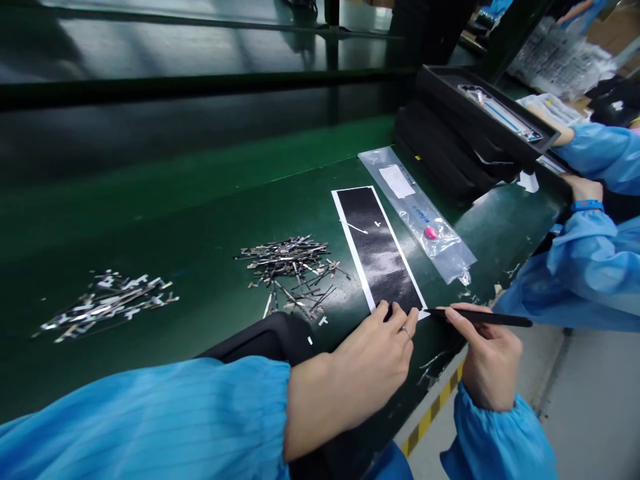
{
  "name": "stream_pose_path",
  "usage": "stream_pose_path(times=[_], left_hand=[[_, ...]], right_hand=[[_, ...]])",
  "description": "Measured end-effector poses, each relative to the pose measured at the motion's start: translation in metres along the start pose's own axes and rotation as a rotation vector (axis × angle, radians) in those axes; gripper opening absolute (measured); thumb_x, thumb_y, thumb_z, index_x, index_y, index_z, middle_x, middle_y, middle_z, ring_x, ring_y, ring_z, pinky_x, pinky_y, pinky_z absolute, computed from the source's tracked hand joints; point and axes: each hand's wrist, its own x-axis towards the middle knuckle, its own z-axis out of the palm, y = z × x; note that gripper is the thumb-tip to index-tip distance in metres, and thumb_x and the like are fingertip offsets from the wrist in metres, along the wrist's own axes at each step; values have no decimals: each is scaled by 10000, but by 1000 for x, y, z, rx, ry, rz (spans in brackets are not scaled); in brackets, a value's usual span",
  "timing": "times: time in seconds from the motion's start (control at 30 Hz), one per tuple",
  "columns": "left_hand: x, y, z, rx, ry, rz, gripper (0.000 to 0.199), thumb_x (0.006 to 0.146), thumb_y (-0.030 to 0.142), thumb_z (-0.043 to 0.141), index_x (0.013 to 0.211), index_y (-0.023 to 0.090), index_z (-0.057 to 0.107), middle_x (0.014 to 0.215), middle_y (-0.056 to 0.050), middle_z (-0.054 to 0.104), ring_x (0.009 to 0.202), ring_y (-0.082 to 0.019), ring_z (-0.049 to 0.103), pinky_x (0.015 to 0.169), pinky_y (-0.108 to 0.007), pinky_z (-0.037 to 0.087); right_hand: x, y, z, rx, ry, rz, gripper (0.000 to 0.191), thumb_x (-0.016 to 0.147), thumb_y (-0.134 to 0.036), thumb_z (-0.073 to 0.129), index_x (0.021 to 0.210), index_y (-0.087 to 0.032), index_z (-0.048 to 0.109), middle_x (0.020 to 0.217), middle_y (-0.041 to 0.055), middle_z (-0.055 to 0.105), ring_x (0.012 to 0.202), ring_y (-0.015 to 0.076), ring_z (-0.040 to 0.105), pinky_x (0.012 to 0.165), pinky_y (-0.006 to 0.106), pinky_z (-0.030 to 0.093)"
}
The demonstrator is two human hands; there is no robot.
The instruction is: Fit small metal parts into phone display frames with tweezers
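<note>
We press our left hand (373,363) flat, fingertips (395,312) resting on the near end of the black strip (377,247), which lies on the green bench (200,200). Our right hand (487,360) pinches black tweezers (480,317), their tip touching the strip's near right corner. Two small pale pieces (365,228) sit on the strip's far half. Just left of the strip lies a heap of metal parts (293,270); a second heap (107,303) lies well beyond it. Just right of the strip lies a clear bag (417,213). Farther right, a co-worker's blue sleeves (585,267) reach a black tray (487,120).
</note>
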Motion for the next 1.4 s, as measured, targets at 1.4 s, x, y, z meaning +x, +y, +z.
stream_pose_path(times=[1.4], left_hand=[[2,1,-1,-33,-23,1,308,736,294,532,961,119,651,1218,-141,492,1054,-286,463,906,-445,337]], right_hand=[[4,-11,3,64,-4,107,218,567,-318,737,676,-147,659,640,27,643,623,157,574,570,242,447]])
